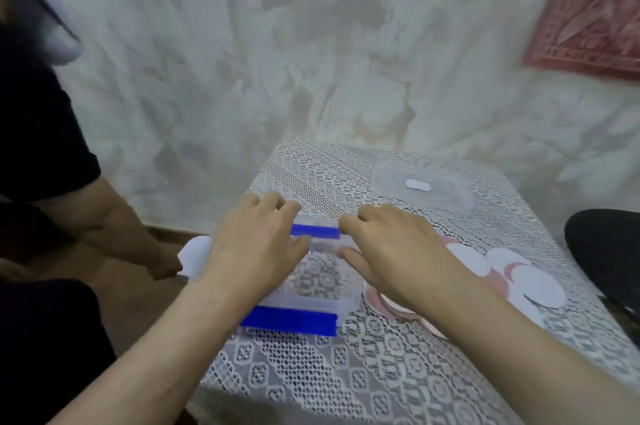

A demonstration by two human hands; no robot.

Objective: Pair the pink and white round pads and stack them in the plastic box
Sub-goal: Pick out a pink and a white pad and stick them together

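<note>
A clear plastic box (311, 303) with blue latches on its near and far sides stands on the lace-covered table. My left hand (256, 244) lies over the box's left rim, fingers reaching the far blue latch. My right hand (391, 248) lies over its right rim, fingertips at the same latch. Through the box I see only the lace pattern. Pink and white round pads (526, 279) lie scattered on the cloth to the right, some under my right wrist. A few white pads (194, 251) lie at the table's left edge.
The box's clear lid (422, 185) lies at the far right of the table (311, 372). Another person's arm (117, 234) hangs close to the table's left side. A dark round object (606, 251) sits at the right edge. The wall stands just behind.
</note>
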